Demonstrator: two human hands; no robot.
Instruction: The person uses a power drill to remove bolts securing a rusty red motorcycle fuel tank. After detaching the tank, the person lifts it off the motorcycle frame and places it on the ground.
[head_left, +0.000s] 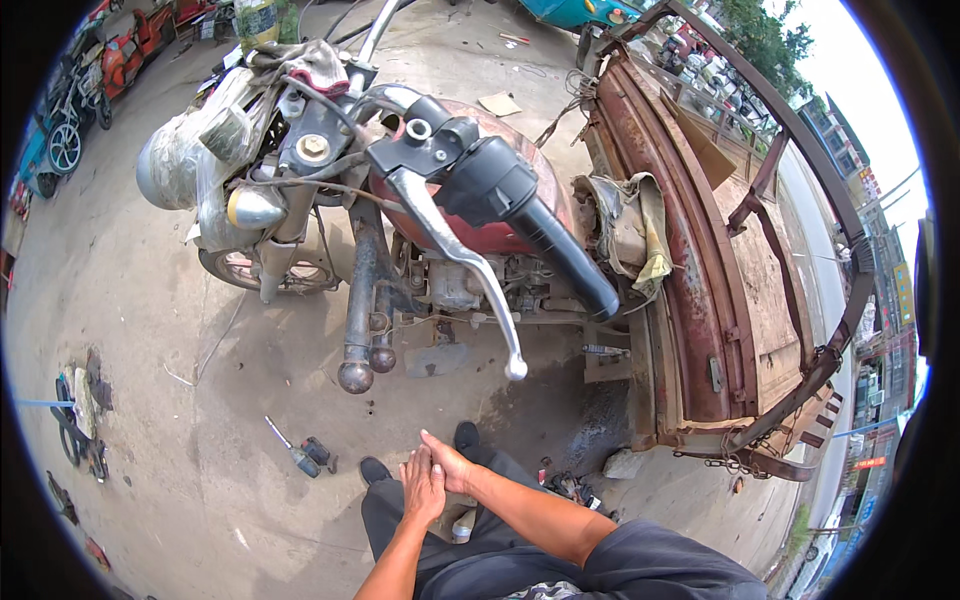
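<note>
My left hand [422, 487] and my right hand [447, 460] are pressed together low in the picture, above my dark trousers and black shoes [374, 469]. Neither holds anything; the fingers lie flat against each other. Right above them looms the black handlebar grip [570, 258] and silver brake lever [470, 270] of a red three-wheeled cargo motorcycle [480, 215]. A screwdriver [290, 449] lies on the concrete to the left of my feet.
The rusty cargo bed [720, 250] of the motorcycle fills the right side. The front wheel [265, 270] and wrapped headlight [175, 160] are at the left. Small tools and parts [75, 420] lie on the stained concrete; bikes [70, 110] stand at far left.
</note>
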